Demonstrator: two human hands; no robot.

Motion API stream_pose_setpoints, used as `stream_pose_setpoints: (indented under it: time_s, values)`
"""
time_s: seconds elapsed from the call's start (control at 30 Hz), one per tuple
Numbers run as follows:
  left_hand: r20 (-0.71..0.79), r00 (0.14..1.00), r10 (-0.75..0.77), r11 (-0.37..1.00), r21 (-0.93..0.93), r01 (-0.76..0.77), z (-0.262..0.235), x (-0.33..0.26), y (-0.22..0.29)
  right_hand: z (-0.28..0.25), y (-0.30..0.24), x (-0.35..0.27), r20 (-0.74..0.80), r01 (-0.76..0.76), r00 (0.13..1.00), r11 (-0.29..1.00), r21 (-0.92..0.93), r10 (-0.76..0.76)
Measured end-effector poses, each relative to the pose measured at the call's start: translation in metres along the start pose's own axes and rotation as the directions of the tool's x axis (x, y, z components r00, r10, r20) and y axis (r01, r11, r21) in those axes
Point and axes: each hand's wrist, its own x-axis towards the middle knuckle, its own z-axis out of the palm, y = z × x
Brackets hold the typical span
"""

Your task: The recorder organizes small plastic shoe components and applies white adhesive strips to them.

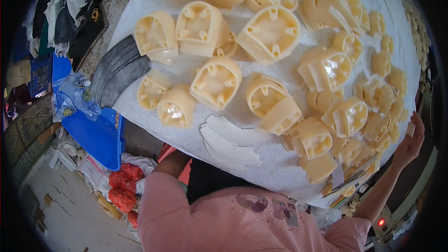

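Many cream plastic moulded parts, hollow with pegs inside, lie scattered over a table covered with a white foam sheet. My right hand reaches out to the table's right edge, beside a pile of smaller cream parts. Its fingers curl near a small pale piece, and I cannot tell whether it grips it. My left forearm runs toward the table's near edge, and that hand is hidden under the sheet. I wear a pink top.
White curved strips lie on the sheet near me. A stack of grey curved pieces sits at the table's left edge above a blue tray. Red bags lie on the floor. A device with a red light stands at lower right.
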Motion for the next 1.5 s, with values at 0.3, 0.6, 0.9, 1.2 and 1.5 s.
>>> stream_pose_setpoints:
  time_s: [0.3, 0.6, 0.9, 1.2, 1.5]
  values:
    - [-0.058, 0.976, -0.211, 0.839, -0.524, 0.15, -0.04, -0.084, -0.139, 0.001, -0.124, -0.018, 0.06, 0.139, 0.986, 0.972, 0.191, -0.152]
    - [0.212, 0.974, 0.077, 0.942, -0.336, -0.001, -0.091, -0.083, -0.093, 0.121, -0.279, -0.133, 0.147, -0.084, 0.987, 0.98, 0.18, 0.058]
    - [-0.351, 0.664, 0.66, 0.732, 0.101, -0.674, -0.114, -0.15, -0.016, 0.182, -0.303, -0.108, 0.156, 0.081, 0.986, 0.977, -0.199, -0.05]
    - [-0.215, 0.306, 0.927, 0.33, 0.085, -0.94, -0.119, -0.228, 0.027, 0.159, -0.335, -0.133, 0.183, -0.116, 0.976, 0.993, -0.004, 0.114]
    - [-0.128, 0.161, 0.979, 0.17, 0.058, -0.984, -0.137, -0.24, 0.042, 0.176, -0.352, -0.185, 0.125, -0.003, 0.991, 0.922, -0.387, 0.056]
